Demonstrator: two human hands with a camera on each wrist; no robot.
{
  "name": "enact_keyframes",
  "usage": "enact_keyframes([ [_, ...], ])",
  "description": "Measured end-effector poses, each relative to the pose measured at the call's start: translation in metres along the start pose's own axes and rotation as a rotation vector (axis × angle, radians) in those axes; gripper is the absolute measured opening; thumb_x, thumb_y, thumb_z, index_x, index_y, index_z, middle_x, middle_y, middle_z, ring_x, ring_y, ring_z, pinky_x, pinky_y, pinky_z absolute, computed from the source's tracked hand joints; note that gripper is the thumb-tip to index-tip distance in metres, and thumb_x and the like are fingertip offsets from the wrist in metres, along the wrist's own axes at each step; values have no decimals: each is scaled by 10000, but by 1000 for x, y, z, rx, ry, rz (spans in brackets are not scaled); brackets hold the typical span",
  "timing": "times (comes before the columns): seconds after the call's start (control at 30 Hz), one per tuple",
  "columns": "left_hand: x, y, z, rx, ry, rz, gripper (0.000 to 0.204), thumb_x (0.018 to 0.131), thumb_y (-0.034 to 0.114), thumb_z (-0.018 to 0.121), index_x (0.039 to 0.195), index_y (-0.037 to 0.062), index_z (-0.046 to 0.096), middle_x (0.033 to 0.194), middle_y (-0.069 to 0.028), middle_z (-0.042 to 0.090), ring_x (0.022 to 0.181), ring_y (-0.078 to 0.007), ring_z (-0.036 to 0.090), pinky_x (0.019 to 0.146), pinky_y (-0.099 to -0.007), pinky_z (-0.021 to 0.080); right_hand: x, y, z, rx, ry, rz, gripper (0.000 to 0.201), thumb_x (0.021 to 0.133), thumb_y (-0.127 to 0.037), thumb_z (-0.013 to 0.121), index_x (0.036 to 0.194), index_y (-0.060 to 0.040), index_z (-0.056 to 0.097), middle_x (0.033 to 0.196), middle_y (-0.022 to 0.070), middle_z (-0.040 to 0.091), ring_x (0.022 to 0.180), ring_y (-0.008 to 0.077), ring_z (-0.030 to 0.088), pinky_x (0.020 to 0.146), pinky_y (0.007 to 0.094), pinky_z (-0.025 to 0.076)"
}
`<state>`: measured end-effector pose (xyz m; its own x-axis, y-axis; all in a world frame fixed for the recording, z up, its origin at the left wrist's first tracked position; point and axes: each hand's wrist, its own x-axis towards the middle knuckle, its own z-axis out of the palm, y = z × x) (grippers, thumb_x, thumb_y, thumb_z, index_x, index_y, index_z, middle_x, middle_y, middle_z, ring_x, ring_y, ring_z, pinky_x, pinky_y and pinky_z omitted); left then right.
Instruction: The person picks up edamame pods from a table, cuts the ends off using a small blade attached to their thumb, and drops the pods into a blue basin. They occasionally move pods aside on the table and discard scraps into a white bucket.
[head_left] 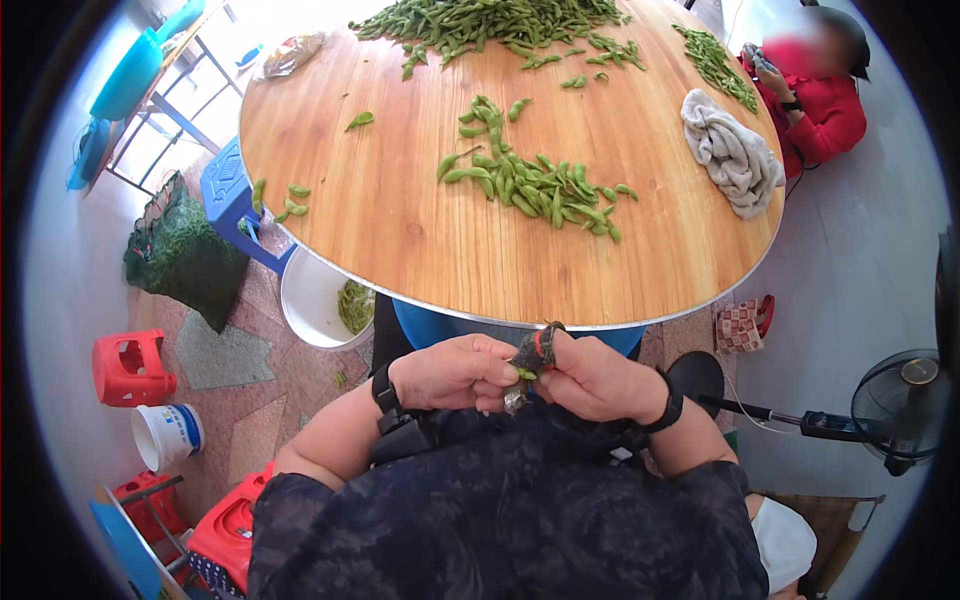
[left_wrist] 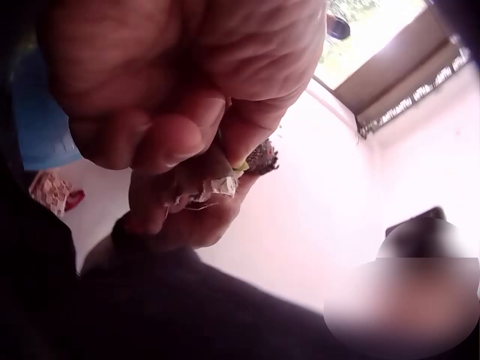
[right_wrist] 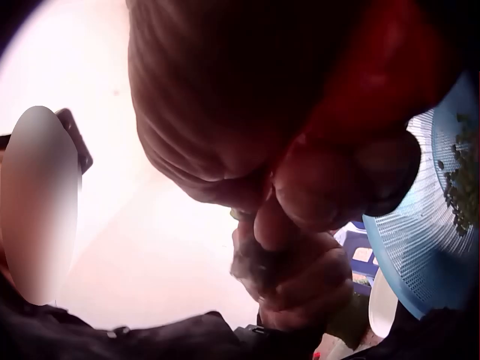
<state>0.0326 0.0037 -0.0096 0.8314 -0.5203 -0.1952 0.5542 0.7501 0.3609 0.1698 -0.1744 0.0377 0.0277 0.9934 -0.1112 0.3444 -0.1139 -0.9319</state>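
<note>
Both hands meet over my lap, just below the edge of the round wooden table (head_left: 400, 240). My left hand (head_left: 455, 372) pinches a small green bean pod (head_left: 525, 373) at its fingertips; the left wrist view shows the pod's pale green tip (left_wrist: 240, 165). Curled fingers of my right hand (head_left: 590, 378) grip a dark tool with a red band (head_left: 541, 347), and a silvery end (head_left: 515, 401) pokes out below. The tool's tip touches the pod. In the right wrist view the right hand (right_wrist: 300, 187) fills the frame above the left fingers (right_wrist: 304, 289).
Loose green pods (head_left: 540, 185) lie mid-table, with a bigger heap (head_left: 490, 22) at the far edge and a grey cloth (head_left: 732, 150) at right. Below the table stand a white bucket (head_left: 315, 300) and a blue basket (right_wrist: 427, 240). A person in red (head_left: 815, 95) sits opposite. A fan (head_left: 905, 400) stands at right.
</note>
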Motion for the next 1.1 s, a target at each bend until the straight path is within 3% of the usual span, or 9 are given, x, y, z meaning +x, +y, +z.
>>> enact_keyframes([
  [0.23, 1, 11, 31, 1206, 283, 225, 190, 928, 141, 508, 918, 26, 658, 636, -17, 537, 612, -92, 544, 584, -278, 448, 3, -10, -25, 373, -166, 337, 93, 895, -89, 494, 978, -51, 475, 730, 36, 568, 581, 164, 543, 556, 301, 445],
  [0.37, 6, 3, 29, 1539, 334, 530, 101, 883, 80, 558, 809, 17, 588, 666, -120, 529, 612, -275, 548, 574, -354, 432, 3, -3, -18, 298, -126, 354, 111, 875, -91, 534, 967, -54, 483, 714, 47, 541, 591, 144, 536, 546, 302, 442],
  [0.47, 1, 2, 26, 1589, 379, 532, 106, 875, 87, 581, 791, 26, 559, 660, -146, 510, 623, -339, 526, 566, -388, 416, 3, 18, -1, 68, 124, 24, 165, 851, -96, 573, 955, -23, 468, 697, 111, 549, 524, 238, 561, 498, 364, 441],
  [0.57, -14, 2, 25, 1647, 428, 433, 75, 886, 88, 560, 877, 19, 586, 733, -179, 548, 691, -361, 567, 610, -395, 451, 1, 0, -4, -313, 143, 174, 178, 845, -106, 579, 942, -13, 462, 703, 184, 563, 625, 338, 611, 564, 402, 468],
  [0.7, -62, 3, 12, 1406, 644, 603, 306, 887, 14, 525, 1189, -5, 572, 794, -66, 583, 686, -163, 564, 630, -303, 452, -4, -1, -33, -443, 439, 55, 172, 849, -128, 573, 937, -24, 469, 698, 213, 569, 658, 400, 600, 571, 449, 470],
  [0.83, -130, 6, -28, 1580, 1438, 328, 356, 834, 25, 598, 1187, -8, 575, 959, -137, 633, 867, -285, 628, 750, -359, 488, 11, 6, -74, -694, 633, 243, 213, 872, -160, 586, 1013, -31, 493, 862, 227, 593, 781, 414, 595, 653, 455, 470],
  [0.87, -137, 6, -32, 1581, 1436, 320, 356, 834, 25, 598, 1187, -8, 575, 959, -137, 633, 867, -285, 628, 750, -359, 488, 18, 13, -79, -688, 632, 248, 213, 872, -160, 586, 1013, -31, 493, 862, 227, 593, 781, 414, 595, 653, 455, 470],
  [0.93, -143, 8, -35, 2275, 1765, 657, 350, 832, 40, 612, 1174, -24, 572, 1113, -165, 598, 1021, -287, 594, 839, -368, 465, 32, 27, -87, -847, 645, 50, 192, 876, -142, 575, 1008, -35, 487, 862, 240, 583, 766, 411, 592, 641, 470, 465],
  [1.1, -139, -3, -16, 1802, 1502, 750, 311, 826, 49, 628, 1128, -21, 601, 1077, -149, 608, 954, -254, 597, 818, -324, 460, 32, 17, -82, -828, 670, 38, 153, 851, -102, 567, 948, -29, 474, 795, 214, 581, 722, 395, 602, 591, 458, 487],
])
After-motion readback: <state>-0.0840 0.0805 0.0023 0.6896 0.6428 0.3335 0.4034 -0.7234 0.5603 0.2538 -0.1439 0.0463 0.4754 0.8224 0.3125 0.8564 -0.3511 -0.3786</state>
